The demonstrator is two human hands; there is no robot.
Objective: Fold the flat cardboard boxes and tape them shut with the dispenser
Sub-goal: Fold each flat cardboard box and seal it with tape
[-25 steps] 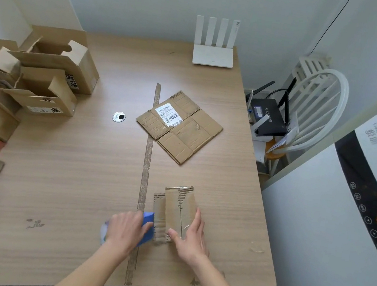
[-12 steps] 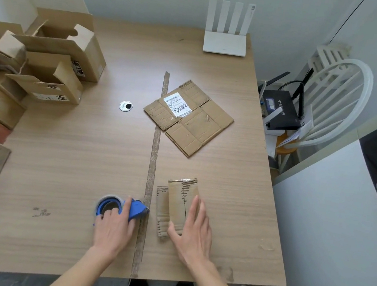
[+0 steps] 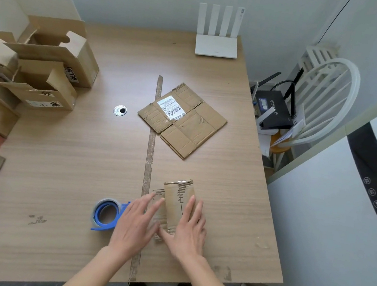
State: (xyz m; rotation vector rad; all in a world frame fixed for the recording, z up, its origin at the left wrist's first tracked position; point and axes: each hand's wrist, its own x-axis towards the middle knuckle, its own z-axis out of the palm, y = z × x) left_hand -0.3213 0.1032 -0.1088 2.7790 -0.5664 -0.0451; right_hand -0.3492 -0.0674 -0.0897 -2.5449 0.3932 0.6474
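Head view takes in the table (image 3: 78, 175), and along its left edge a heap of boxes (image 3: 46, 66), most with flaps standing open; none shows tape that I can make out, so whether any is finished I cannot tell. Mid-table, right of the long brown strip (image 3: 152, 137), a flat box (image 3: 183, 120) with a white label lies wholly unfolded: that one looks untouched. Nearer the front edge sits a small box (image 3: 176, 202), flattened or only partly raised, I cannot tell which. Both hands lie on it. Left hand (image 3: 136, 223) rests on its left side with fingers spread and straight, gripping nothing. Right hand (image 3: 187, 231) lies flat on its right side, fingers straight as well. Just left of the left hand, the blue dispenser (image 3: 107, 214) rests on the table, held by no one. By my judgement the small box is at the folding step, with taping yet to come, and the labelled one after it.
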